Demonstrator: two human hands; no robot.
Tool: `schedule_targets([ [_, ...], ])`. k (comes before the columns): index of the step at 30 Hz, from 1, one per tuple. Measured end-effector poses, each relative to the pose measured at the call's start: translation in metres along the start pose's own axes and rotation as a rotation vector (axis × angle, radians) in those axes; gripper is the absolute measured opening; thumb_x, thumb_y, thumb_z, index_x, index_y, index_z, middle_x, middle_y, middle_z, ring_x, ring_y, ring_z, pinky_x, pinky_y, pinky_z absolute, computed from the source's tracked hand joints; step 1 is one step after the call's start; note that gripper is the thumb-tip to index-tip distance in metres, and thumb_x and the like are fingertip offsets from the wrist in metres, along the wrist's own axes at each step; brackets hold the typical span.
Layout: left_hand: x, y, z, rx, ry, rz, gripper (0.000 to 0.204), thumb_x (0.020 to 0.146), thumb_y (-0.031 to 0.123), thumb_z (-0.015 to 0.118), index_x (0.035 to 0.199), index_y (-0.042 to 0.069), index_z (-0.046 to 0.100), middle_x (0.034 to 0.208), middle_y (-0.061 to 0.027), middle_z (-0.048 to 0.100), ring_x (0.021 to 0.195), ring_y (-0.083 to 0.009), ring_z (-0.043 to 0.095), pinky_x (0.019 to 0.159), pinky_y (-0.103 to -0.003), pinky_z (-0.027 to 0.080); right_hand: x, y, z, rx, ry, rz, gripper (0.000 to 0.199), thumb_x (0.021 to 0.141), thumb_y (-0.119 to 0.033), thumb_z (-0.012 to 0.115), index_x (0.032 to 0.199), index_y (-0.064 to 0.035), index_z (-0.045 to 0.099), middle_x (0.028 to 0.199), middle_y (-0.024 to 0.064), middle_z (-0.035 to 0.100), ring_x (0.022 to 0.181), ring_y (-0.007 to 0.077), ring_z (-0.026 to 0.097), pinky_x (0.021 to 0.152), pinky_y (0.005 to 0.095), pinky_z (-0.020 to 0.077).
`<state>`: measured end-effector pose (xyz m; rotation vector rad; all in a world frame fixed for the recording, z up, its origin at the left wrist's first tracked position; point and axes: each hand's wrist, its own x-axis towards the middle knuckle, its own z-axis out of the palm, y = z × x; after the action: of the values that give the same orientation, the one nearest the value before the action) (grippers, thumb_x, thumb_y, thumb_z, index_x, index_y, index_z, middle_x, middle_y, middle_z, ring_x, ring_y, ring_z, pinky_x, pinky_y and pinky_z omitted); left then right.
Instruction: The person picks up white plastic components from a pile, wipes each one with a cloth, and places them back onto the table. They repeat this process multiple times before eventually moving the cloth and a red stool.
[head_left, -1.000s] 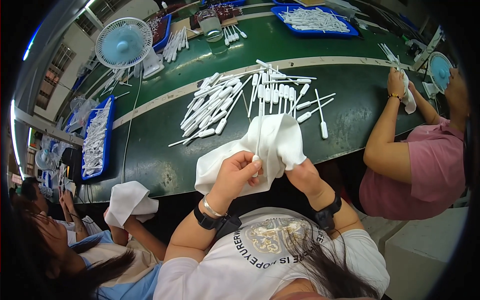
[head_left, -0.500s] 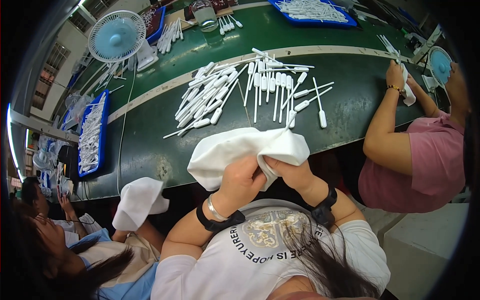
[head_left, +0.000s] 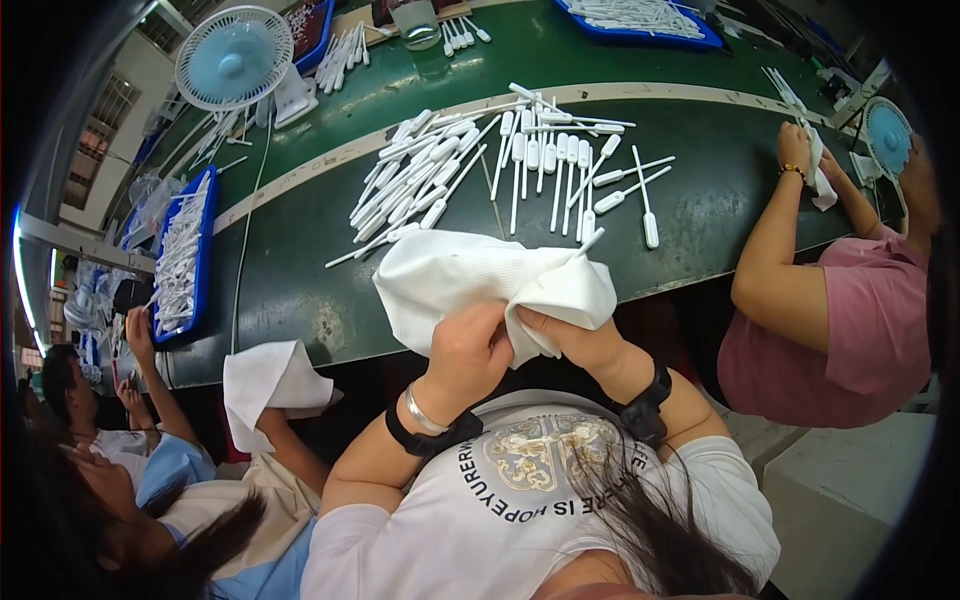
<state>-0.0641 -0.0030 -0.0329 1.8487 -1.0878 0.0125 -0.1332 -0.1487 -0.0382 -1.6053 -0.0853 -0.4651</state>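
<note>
Both my hands grip a white cloth (head_left: 470, 280) bunched at the near edge of the green table (head_left: 300, 270). My left hand (head_left: 468, 355) pinches the cloth's lower fold; my right hand (head_left: 575, 340) holds it from the right. A thin white plastic stick (head_left: 592, 240) pokes out of the cloth above my right hand. Several more white sticks with wider ends (head_left: 480, 170) lie spread on the table just beyond the cloth.
A person in pink (head_left: 850, 310) works at the right with a cloth (head_left: 822, 190). At the left another person holds a white cloth (head_left: 270, 385). Blue trays of sticks (head_left: 180, 260) (head_left: 640, 15) and two small fans (head_left: 235, 58) (head_left: 885, 135) stand on the table.
The cloth has come down from a raised, spread position and is now bunched lower, close to my body. My hands have drawn together on it.
</note>
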Motion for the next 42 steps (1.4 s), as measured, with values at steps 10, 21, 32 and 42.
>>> schedule_targets([
  [10,-0.016,-0.003,-0.018,0.114,-0.052,0.002,0.011,0.072,0.003,0.063,0.081,0.002,0.057,0.059,-0.0051,0.052,0.048,-0.0129,0.048,0.043,-0.024,0.037,0.008,0.018,-0.030,0.600,0.312,0.227,0.030,0.083,-0.006,0.054,0.112,-0.0012,0.050,0.105,0.0090,0.056,0.093,0.0184,0.056,0.080,0.0299,0.0459],
  [21,-0.017,-0.015,-0.041,-0.771,-0.243,-0.652,0.016,0.083,0.015,0.055,0.088,-0.001,0.056,0.067,-0.0037,0.057,0.050,-0.0080,0.047,0.047,-0.018,0.038,0.008,0.019,-0.047,0.608,0.320,0.203,0.039,0.079,-0.008,0.059,0.115,-0.0017,0.047,0.108,0.0100,0.055,0.097,0.0193,0.054,0.083,0.0323,0.0453],
  [32,0.007,-0.012,-0.010,-0.993,-0.234,-0.753,0.025,0.088,0.025,0.049,0.090,0.001,0.057,0.066,-0.0022,0.058,0.051,-0.0054,0.050,0.046,-0.017,0.036,0.001,0.019,0.015,0.459,-0.021,0.333,0.027,0.086,-0.009,0.051,0.112,-0.0022,0.048,0.104,0.0063,0.054,0.090,0.0136,0.053,0.078,0.0282,0.0442],
  [42,0.037,0.010,-0.010,-0.417,0.170,-0.133,0.021,0.087,0.018,0.051,0.092,-0.001,0.059,0.065,0.0022,0.052,0.054,-0.0067,0.044,0.052,-0.020,0.036,0.017,0.020,0.018,-0.043,-0.002,-0.152,0.020,0.086,-0.008,0.047,0.104,-0.0028,0.051,0.097,0.0076,0.055,0.090,0.0185,0.053,0.077,0.0284,0.0414],
])
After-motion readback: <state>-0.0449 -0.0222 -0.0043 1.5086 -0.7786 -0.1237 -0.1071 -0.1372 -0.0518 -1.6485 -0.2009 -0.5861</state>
